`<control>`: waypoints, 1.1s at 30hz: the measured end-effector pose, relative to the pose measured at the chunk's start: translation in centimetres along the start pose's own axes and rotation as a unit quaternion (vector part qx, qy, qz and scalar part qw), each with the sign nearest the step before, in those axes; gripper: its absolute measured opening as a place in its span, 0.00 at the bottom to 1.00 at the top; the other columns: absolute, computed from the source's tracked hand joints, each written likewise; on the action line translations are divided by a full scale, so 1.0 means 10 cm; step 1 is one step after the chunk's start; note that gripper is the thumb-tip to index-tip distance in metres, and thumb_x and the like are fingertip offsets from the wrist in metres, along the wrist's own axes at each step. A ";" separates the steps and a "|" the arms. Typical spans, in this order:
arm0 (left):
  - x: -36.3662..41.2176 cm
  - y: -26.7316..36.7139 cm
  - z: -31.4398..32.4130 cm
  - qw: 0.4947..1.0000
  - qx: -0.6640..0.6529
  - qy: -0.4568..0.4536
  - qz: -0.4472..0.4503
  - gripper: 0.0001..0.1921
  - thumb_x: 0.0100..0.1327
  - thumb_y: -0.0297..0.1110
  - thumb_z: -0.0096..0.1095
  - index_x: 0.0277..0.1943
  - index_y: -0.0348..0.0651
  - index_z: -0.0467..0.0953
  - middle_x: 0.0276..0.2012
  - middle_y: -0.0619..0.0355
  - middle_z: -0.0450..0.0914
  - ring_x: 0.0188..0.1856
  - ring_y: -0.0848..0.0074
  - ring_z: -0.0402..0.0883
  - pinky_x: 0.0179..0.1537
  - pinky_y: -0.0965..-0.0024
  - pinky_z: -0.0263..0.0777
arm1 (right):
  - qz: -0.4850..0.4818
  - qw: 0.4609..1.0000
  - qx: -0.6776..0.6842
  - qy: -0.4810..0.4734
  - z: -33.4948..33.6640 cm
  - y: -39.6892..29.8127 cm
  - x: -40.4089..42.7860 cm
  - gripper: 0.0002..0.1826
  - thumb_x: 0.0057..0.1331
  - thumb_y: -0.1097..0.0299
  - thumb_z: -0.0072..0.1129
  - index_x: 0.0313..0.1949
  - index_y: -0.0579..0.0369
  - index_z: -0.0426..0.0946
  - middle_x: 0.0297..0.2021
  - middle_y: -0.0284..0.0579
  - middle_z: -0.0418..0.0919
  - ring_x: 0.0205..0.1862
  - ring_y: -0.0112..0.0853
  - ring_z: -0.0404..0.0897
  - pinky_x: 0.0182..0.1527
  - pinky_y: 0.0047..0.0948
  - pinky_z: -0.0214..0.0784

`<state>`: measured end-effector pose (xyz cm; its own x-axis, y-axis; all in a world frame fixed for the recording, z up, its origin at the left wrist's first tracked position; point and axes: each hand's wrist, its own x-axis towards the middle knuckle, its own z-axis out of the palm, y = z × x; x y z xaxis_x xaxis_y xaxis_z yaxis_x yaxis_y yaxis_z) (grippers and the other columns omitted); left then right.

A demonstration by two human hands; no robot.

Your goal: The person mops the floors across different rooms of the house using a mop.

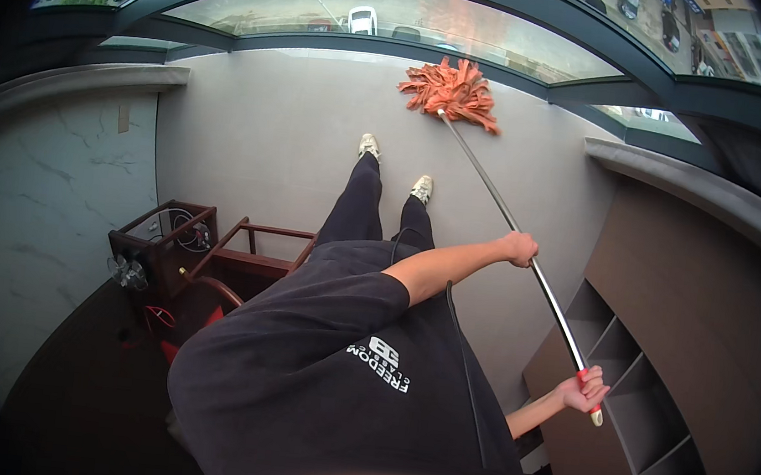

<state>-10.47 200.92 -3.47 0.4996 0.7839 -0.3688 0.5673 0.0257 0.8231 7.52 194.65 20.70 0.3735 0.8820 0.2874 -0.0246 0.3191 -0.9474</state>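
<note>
A string mop with an orange-red head point(451, 92) lies spread on the light grey floor near the window frame. Its metal handle point(489, 179) runs from the head down to the right. My left hand point(521, 249) is closed around the middle of the handle. Near the upper end, by the red part and the pale end cap point(597, 418), my right hand point(584, 389) holds the handle, palm side partly showing. My two feet in pale shoes stand on the floor point(281, 132), left of the handle.
Dark-framed windows point(399, 47) curve along the front. At left stand a marble-patterned panel point(62, 186), a dark red wooden stand point(160, 237) holding cables, and wooden furniture point(251, 259). A brown cabinet point(692, 281) with open compartments is at right.
</note>
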 end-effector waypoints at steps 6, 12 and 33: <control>-0.72 -1.12 -0.63 0.989 0.005 0.058 -0.135 0.11 0.47 0.40 0.57 0.32 0.44 0.75 0.33 0.50 0.75 0.43 0.61 0.71 0.38 0.60 0.70 | 0.134 0.987 0.054 0.069 1.02 0.77 -0.34 0.23 0.61 0.67 0.37 0.09 0.44 0.44 0.07 0.29 0.44 0.14 0.23 0.48 0.23 0.23 0.43; -2.06 -2.87 -1.39 0.901 0.025 0.274 -0.336 0.09 0.45 0.34 0.59 0.28 0.38 0.73 0.34 0.46 0.73 0.42 0.56 0.69 0.41 0.59 0.67 | 0.359 0.904 0.074 -0.219 2.88 1.56 -1.01 0.18 0.62 0.69 0.40 0.13 0.55 0.59 0.13 0.37 0.60 0.26 0.32 0.67 0.37 0.30 0.58; 0.04 -0.43 -0.13 0.919 -0.064 0.384 -0.059 0.11 0.47 0.38 0.62 0.25 0.38 0.73 0.25 0.49 0.71 0.37 0.59 0.66 0.39 0.61 0.62 | 0.205 0.966 0.131 -0.090 0.37 0.41 0.38 0.15 0.53 0.77 0.41 0.11 0.50 0.52 0.09 0.33 0.50 0.16 0.24 0.53 0.42 0.32 0.54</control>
<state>-13.57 201.96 -6.55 -0.1985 0.9763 -0.0862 0.4816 0.1737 0.8590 5.38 200.57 18.42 0.1165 0.9913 -0.0614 -0.3791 -0.0128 -0.9253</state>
